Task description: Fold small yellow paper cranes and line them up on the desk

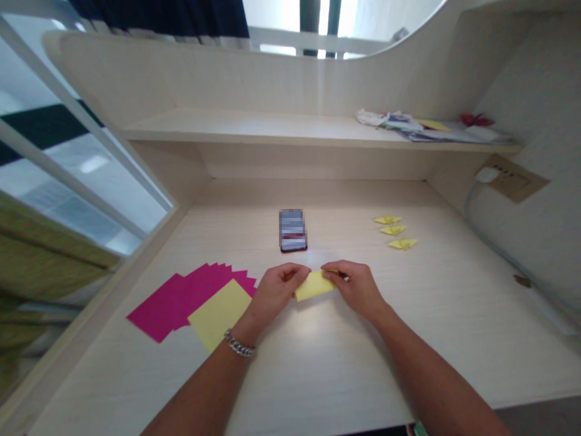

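Observation:
Between my two hands is a folded piece of yellow paper (314, 287), held just above the desk. My left hand (280, 287) pinches its left end between thumb and fingers, and a chain bracelet sits on that wrist. At the right end, my right hand (356, 284) pinches the paper's upper edge. A flat yellow sheet (221, 312) lies beside my left forearm, partly over a fan of magenta paper sheets (166, 309). Off to the right rest three small folded yellow paper cranes (403, 244), in a short column.
A phone (293, 231) with its screen lit lies beyond my hands on the desk (313, 375). Papers (436, 127) are piled on the shelf above. A cable (492, 239) runs from the wall socket (517, 178) down the right side.

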`<state>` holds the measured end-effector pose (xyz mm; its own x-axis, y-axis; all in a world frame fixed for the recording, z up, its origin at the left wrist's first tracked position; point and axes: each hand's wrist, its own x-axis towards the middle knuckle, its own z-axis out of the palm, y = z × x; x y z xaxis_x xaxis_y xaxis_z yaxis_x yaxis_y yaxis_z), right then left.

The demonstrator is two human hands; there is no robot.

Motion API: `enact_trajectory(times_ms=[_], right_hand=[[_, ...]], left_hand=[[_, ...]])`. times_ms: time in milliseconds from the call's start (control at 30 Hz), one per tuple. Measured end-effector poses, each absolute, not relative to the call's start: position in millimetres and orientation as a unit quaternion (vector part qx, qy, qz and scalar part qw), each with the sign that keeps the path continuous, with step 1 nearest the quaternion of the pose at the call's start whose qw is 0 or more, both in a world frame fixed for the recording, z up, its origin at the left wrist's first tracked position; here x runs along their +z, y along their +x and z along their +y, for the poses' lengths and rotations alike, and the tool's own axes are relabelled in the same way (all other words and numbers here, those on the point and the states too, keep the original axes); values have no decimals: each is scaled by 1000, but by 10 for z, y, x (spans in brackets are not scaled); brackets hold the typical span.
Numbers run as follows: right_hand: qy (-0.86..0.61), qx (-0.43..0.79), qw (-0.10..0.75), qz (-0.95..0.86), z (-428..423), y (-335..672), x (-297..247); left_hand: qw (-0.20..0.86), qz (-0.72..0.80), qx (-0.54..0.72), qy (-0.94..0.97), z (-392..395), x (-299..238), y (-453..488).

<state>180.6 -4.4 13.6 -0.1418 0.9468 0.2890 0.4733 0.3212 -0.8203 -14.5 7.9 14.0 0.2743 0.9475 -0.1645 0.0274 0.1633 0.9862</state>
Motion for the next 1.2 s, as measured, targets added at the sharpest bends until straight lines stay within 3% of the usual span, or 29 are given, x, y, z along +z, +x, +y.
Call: enact_trajectory(times_ms=[367,833,1067,1200], right_hand=[[-510,321,417,-680,-54,1829,112],[-474,295,383,-736,-85,1786,146],[-522,448,493,-533,-35,1694,22],[-523,467,498,-510,-6,1704,-7]], left_hand=[[441,528,360,630,79,46,-180],[450,485,334,671,10,111,-77],[471,514,404,592,8,56,-49],[531,502,390,560,8,88,-31]])
